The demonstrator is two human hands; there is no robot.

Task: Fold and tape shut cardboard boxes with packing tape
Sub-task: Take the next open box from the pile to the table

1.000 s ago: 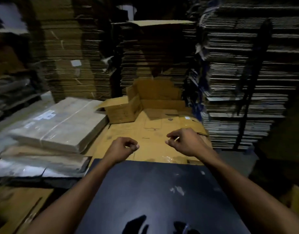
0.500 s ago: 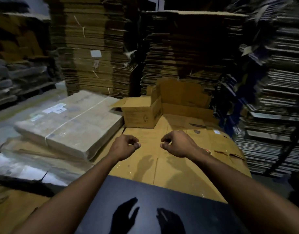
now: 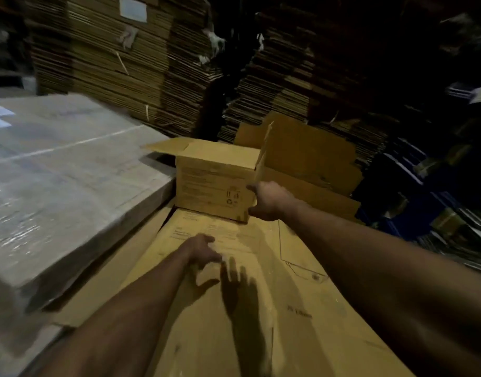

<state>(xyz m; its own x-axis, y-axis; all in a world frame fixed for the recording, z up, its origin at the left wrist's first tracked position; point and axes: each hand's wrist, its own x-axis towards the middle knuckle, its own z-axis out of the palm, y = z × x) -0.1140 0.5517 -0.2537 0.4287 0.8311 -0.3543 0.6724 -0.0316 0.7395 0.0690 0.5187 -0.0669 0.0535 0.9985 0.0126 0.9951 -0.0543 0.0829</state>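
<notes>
A small brown cardboard box [image 3: 212,189] stands with its top flaps open on a pile of flattened cartons [image 3: 261,308]. My right hand [image 3: 269,200] grips the box's near right corner, fingers wrapped round the edge. My left hand [image 3: 201,250] hovers blurred just over the flat cartons in front of the box, fingers spread and holding nothing. No tape is in view.
A large plastic-wrapped bundle [image 3: 65,186] lies at the left, touching the box's left side. More opened cardboard [image 3: 310,164] stands behind the box at the right. Tall stacks of flattened cartons [image 3: 119,66] wall in the back and right.
I have leaned forward past the black surface. My right hand reached out and took hold of the box's corner. My left hand uncurled and moved forward over the flat cartons.
</notes>
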